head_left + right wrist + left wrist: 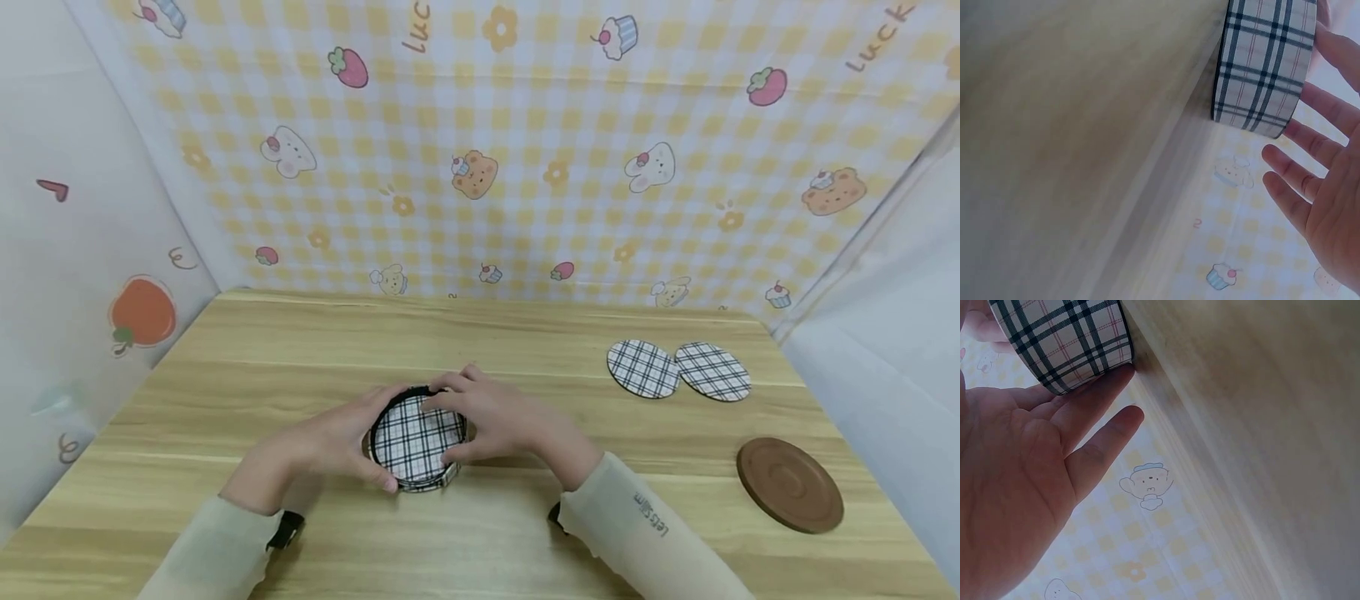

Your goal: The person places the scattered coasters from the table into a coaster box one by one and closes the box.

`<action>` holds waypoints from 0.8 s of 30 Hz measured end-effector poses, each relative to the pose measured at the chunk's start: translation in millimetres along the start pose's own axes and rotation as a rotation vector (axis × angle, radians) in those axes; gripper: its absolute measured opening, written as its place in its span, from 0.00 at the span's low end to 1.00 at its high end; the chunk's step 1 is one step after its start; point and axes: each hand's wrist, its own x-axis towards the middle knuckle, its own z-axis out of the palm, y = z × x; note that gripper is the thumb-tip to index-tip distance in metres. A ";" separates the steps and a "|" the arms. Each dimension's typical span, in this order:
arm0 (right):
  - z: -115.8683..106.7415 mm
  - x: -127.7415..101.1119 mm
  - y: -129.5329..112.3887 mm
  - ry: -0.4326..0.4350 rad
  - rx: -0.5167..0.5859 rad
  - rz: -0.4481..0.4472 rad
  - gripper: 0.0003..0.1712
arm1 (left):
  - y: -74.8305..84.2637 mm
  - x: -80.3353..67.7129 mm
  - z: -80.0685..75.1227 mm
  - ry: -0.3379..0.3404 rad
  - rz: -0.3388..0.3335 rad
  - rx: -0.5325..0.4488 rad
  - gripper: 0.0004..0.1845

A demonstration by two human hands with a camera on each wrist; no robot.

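A round plaid coaster holder [422, 487] with a black inner rim stands on the table, a plaid coaster [408, 440] lying inside it. Its checked side wall [1075, 340] fills the top of the left wrist view. My left hand [341, 437] curves round the holder's left side, thumb at the front and fingers toward the back. From the right, my right hand [495, 417] reaches over the rim with fingers spread. Its index fingertip and thumb overlap the coaster's right part. In the right wrist view, the lower fingers [1294, 172] extend beside the holder's wall.
Two plaid round coasters, one on the left [642, 368] and one on the right [712, 372], lie side by side at the back right. A brown round lid-like disc [791, 485] lies nearer on the right. Patterned cloth [525, 167] hangs behind the wooden table [187, 500].
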 end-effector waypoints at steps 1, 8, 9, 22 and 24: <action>-0.2 -1.4 1.1 0.001 0.011 0.006 0.37 | 0.2 -0.3 0.2 0.000 -0.004 -0.001 0.66; -5.3 -26.0 18.3 0.034 0.060 0.084 0.37 | 2.2 -2.7 -0.6 0.018 -0.052 0.010 0.68; -6.1 -31.6 21.6 0.040 0.070 0.091 0.36 | 2.0 -2.7 -0.6 0.020 -0.053 0.012 0.68; -25.5 -103.7 70.4 0.133 -0.005 0.298 0.35 | 0.1 -0.5 1.1 0.016 -0.031 0.015 0.68; -29.6 -113.1 79.0 0.141 -0.018 0.326 0.35 | -0.2 0.3 1.7 0.015 -0.022 0.014 0.68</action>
